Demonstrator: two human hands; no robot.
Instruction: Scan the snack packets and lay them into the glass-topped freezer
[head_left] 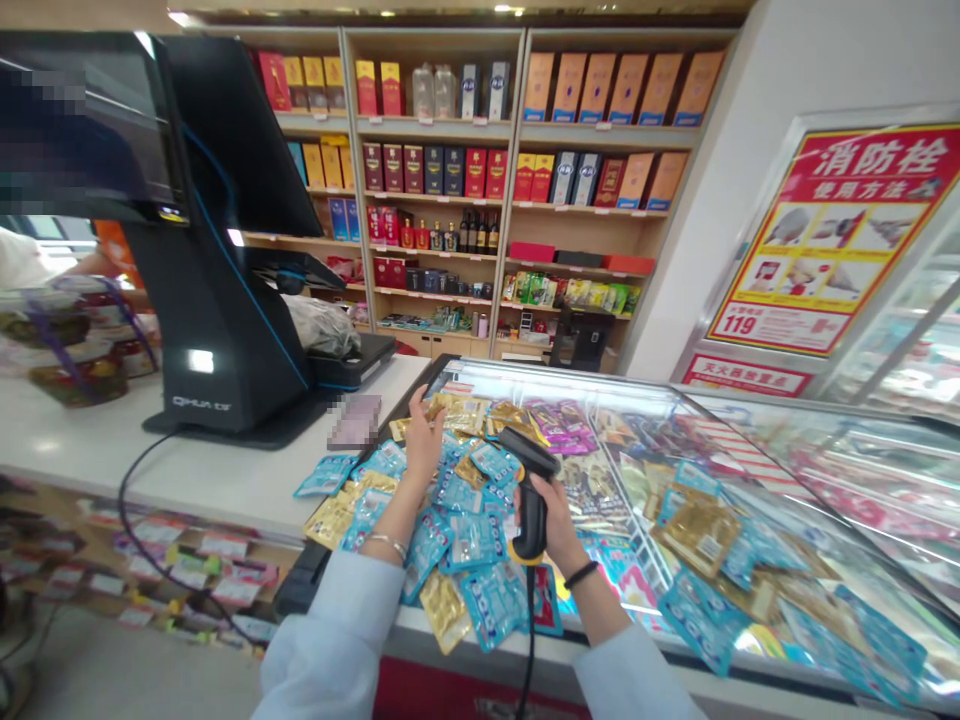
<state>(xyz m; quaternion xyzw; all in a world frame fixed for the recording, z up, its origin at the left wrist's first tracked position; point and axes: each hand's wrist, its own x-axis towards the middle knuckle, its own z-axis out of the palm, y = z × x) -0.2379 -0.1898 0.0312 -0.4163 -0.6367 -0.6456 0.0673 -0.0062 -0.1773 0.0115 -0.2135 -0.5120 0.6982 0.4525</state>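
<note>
My left hand reaches over the far left of a heap of snack packets, fingers apart, at a gold packet. Whether its fingertips touch the foil is unclear. In my right hand is a black and yellow barcode scanner, gripped by the handle, its head tilted toward the left. A cable hangs from its base. Beneath both hands lie several blue packets mixed with gold ones, spread over the glass top of a display freezer.
At left, a black checkout terminal stands on the white counter. More blue and gold packets lie on the right-hand glass. Purple packets show farther back. Shelves of boxed bottles line the back wall.
</note>
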